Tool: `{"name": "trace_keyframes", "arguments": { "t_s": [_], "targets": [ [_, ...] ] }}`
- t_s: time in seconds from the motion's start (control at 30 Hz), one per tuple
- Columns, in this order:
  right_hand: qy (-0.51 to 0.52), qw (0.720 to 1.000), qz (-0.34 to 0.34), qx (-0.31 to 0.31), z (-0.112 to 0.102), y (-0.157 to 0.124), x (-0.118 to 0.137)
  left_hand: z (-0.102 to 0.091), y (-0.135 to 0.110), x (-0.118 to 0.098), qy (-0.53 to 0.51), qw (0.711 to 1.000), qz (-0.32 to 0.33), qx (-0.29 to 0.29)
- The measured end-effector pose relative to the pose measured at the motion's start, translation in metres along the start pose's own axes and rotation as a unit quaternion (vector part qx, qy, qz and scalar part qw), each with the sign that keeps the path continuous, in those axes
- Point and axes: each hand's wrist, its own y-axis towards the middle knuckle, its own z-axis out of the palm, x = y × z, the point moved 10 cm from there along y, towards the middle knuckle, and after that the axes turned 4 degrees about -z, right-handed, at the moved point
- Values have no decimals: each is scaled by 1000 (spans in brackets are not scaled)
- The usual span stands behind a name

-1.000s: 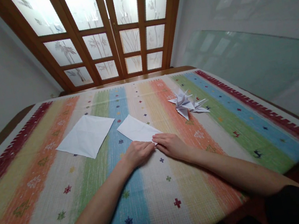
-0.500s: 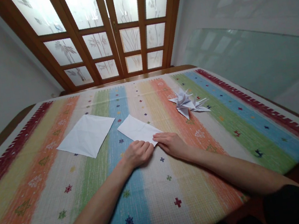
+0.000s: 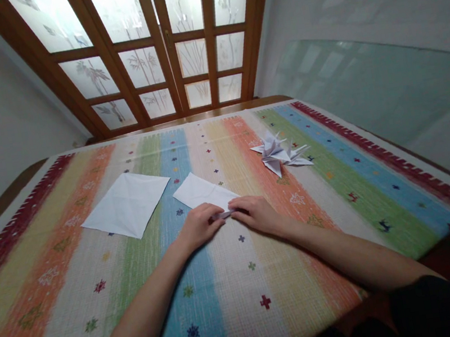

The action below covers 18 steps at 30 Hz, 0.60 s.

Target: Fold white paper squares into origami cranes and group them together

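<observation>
A white sheet of paper [image 3: 201,190], folded into a narrow oblong, lies in the middle of the table with its near corner lifted a little. My left hand [image 3: 202,224] pinches that near edge between thumb and fingers. Close beside it, my right hand [image 3: 256,213] grips the same paper at its near right corner, fingers together. Between the two hands a small strip of the edge is bent up. The fingers cover part of the fold.
A creased white square sheet [image 3: 128,204] lies flat to the left. Folded white paper cranes [image 3: 277,153] rest in a cluster at the right. A striped tablecloth [image 3: 239,314] covers the table. Beyond stand glazed wooden doors [image 3: 173,57].
My left hand has gone from a closed fist pressed on the paper to a pinch on its near edge. That edge now bends up between both hands. The view has shifted slightly.
</observation>
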Motion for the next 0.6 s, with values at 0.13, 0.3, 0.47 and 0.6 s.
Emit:
{"name": "trace_keyframes", "arguments": {
  "t_s": [0.13,0.3,0.47,0.6],
  "targets": [
    [32,999,21,5,-5,1,1,2,-2,-2,-14,1000,7,8],
    [48,998,23,17,-6,2,1,5,-3,-4,-16,1000,14,8],
    [36,998,10,41,-5,5,-1,6,-3,-4,-14,1000,19,13],
    [-2,998,-23,65,-2,7,4,6,-4,-5,-15,1000,21,10]
  ]
}}
